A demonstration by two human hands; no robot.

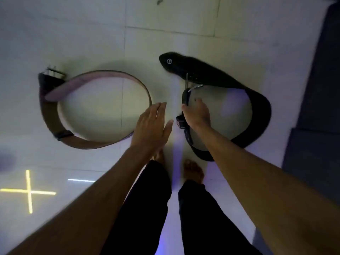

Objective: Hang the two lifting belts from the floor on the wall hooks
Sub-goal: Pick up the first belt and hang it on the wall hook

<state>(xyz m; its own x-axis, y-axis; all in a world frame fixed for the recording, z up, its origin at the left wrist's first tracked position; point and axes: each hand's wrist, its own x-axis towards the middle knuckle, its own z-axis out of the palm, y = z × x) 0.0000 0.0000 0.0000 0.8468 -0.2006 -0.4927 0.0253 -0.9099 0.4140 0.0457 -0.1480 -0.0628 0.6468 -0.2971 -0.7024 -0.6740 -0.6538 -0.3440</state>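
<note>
Two lifting belts lie coiled on the pale tiled floor. The brown belt (49, 111) forms a loop on the left, its metal buckle at the upper left. The black belt (257, 103) loops on the right, with its rounded tip pointing up-left and its silver buckle near the middle. My right hand (196, 113) is closed around the black belt's strap just below the buckle. My left hand (152, 126) hovers flat with fingers apart over the right edge of the brown loop, holding nothing. No wall hooks are in view.
My two bare feet (193, 172) and dark trousers stand just below the belts. A dark mat or step (316, 107) runs along the right edge. A yellow cross of light (28, 191) shines on the floor at the lower left.
</note>
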